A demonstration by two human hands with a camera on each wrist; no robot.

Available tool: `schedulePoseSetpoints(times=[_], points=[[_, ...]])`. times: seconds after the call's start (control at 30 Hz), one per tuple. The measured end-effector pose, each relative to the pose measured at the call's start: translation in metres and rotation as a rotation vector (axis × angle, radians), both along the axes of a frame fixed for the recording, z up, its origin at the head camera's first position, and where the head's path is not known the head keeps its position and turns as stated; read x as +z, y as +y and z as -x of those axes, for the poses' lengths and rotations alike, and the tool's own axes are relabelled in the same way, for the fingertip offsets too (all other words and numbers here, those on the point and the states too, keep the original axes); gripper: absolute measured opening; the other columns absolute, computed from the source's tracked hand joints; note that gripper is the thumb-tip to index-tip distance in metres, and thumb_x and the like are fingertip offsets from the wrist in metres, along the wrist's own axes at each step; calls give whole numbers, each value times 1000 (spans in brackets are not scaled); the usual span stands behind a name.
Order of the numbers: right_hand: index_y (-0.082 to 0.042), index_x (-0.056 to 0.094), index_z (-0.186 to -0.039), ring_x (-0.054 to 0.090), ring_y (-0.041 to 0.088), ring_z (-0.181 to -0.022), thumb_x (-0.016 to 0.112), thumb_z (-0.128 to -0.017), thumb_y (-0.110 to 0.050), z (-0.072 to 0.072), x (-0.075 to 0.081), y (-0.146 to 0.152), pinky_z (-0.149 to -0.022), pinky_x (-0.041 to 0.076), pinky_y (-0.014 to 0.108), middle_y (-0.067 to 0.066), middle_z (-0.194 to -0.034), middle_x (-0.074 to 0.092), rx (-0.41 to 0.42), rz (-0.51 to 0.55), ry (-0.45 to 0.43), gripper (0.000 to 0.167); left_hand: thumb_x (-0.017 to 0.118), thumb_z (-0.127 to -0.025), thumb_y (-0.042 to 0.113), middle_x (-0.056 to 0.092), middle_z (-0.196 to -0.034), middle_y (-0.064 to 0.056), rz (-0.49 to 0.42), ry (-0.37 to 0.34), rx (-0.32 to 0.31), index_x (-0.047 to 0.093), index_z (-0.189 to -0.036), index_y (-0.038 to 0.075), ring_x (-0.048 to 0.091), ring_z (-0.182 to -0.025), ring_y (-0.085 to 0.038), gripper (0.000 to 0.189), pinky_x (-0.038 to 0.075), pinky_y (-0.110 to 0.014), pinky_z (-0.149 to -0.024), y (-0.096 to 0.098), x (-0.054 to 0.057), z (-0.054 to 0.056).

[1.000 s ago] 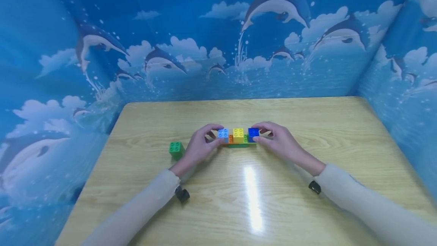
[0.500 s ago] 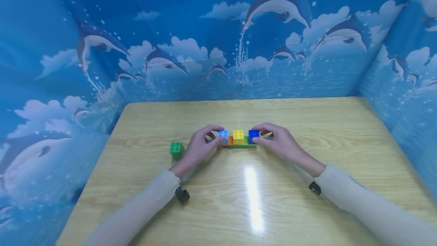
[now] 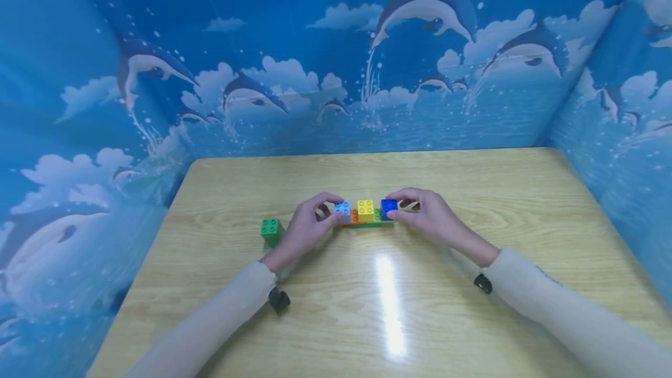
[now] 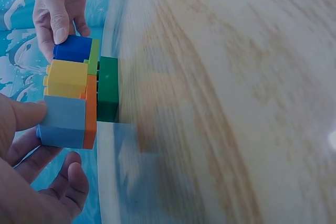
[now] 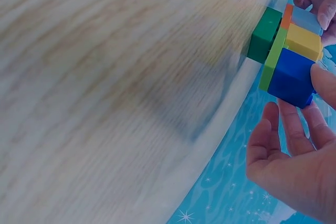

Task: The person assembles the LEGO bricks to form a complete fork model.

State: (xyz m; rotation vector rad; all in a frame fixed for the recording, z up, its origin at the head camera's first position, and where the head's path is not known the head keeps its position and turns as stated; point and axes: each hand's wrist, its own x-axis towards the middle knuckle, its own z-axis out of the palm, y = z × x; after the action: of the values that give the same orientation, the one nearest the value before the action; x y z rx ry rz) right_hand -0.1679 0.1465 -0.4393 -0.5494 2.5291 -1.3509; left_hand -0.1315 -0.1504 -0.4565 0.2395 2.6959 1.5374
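A row of toy building bricks sits near the middle of the table. My left hand pinches the light blue brick at the row's left end, thumb on its near side. At the opposite end, the thumb and fingers of my right hand grip the dark blue brick. Between them stands a yellow brick. These three rest on a thin orange plate and a thin lime green plate. Under the plates is a darker green brick, in contact with the table.
A separate green brick stands on the table left of the row, close to my left wrist. The wooden table meets dolphin-printed blue walls at its back and sides. Light glares off the tabletop in front of the row.
Both hands keep their grip on the end bricks. In the head view the bricks' tops sit very slightly lower than a second ago; otherwise little differs.
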Motion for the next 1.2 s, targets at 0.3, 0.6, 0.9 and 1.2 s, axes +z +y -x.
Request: schedulePoseSetpoints(times=[0.3, 0.6, 0.9, 1.2], points=[[-10, 77, -133, 68, 26, -111, 84, -99, -16, 1, -2, 2, -92, 61, 44, 6, -131, 73, 7, -4, 26, 35, 84, -99, 20, 72, -119, 2, 48, -14, -3, 76, -128, 20, 67, -98, -19, 30, 59, -37, -77, 1, 7, 5], [-9, 76, -135, 69, 29, -107, 83, -100, -20, 7, 0, 3, -83, 62, 41, 8, -126, 74, 22, -5, -16, 37, 85, -99, 22, 72, -117, 0, 50, -44, -7, 77, -126, 20, 67, -97, -21, 28, 59, -38, -74, 1, 9, 8], [-8, 76, -135, 70, 29, -104, 83, -100, -19, 8, 2, 4, -80, 62, 41, 10, -125, 74, 28, -15, -32, 37, 84, -99, 21, 71, -114, -3, 66, -53, -8, 76, -124, 19, 66, -96, -21, 27, 58, -38, -73, 2, 10, 7], [-8, 75, -135, 70, 30, -106, 83, -100, -18, 9, 0, 3, -83, 63, 40, 11, -123, 74, 32, -13, -66, 37, 83, -100, 19, 70, -117, 0, 54, -69, -25, 75, -123, 18, 66, -105, -21, 25, 60, -39, -84, 1, 9, 6]])
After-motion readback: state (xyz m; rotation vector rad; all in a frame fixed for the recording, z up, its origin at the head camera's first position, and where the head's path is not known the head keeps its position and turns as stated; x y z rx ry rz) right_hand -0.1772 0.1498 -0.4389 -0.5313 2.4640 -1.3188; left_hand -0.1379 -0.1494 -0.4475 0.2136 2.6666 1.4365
